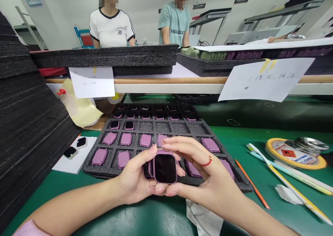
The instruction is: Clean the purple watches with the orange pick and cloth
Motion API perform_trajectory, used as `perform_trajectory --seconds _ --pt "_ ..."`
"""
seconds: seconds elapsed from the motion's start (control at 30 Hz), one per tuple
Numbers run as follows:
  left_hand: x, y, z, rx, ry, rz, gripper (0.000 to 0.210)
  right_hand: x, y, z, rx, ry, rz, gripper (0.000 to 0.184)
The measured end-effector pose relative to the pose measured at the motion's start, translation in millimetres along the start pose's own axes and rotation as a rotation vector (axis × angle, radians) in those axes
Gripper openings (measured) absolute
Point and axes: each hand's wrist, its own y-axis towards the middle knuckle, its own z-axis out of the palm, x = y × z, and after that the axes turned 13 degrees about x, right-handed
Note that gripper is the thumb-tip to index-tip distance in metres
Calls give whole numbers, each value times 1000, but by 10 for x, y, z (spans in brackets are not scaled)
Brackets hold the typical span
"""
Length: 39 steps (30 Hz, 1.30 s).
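Note:
Two purple smartwatch bodies are held between my hands above the front edge of the foam tray (pixel 114 172). The front smartwatch (pixel 165 168) faces me with its black screen. Behind it, to the left, part of a second smartwatch (pixel 146 171) shows. My left hand (pixel 137 177) cradles both, thumb along the upper left edge. My right hand (pixel 200 170), with a red string at one finger, closes on the front smartwatch, thumb below and fingers above. More purple smartwatches (pixel 126 139) lie in the tray's compartments, near rows back up, far rows screen up.
Two pale smartwatches (pixel 70 152) lie on a white pad (pixel 79 163) at left, beside stacked black foam (pixel 31 132). At right are pens (pixel 288 173), a yellow tape roll (pixel 275 153) and an orange stick (pixel 252 184). A shelf (pixel 166 87) crosses ahead; two people stand beyond.

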Motion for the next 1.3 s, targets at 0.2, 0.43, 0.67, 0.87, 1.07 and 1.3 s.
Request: perform_trajectory --seconds 0.2,0.43,0.67,0.87,1.07,1.3 --pt "-15 8 43 0 4 23 50 -10 22 -17 -15 -3 -10 56" --pt "3 -5 28 -8 13 43 46 -26 26 -27 -13 -44 -65 55" --pt "-3 3 41 -52 28 31 47 -35 42 -31 -4 -84 -80 55" --pt "4 1 39 -62 -29 16 47 -35 19 -27 39 -142 -80 61" --pt "8 0 32 -107 -27 -1 43 32 -49 -24 163 -365 -175 44" --pt "15 1 43 -52 -41 37 41 69 -87 -210 -76 -301 -337 47"
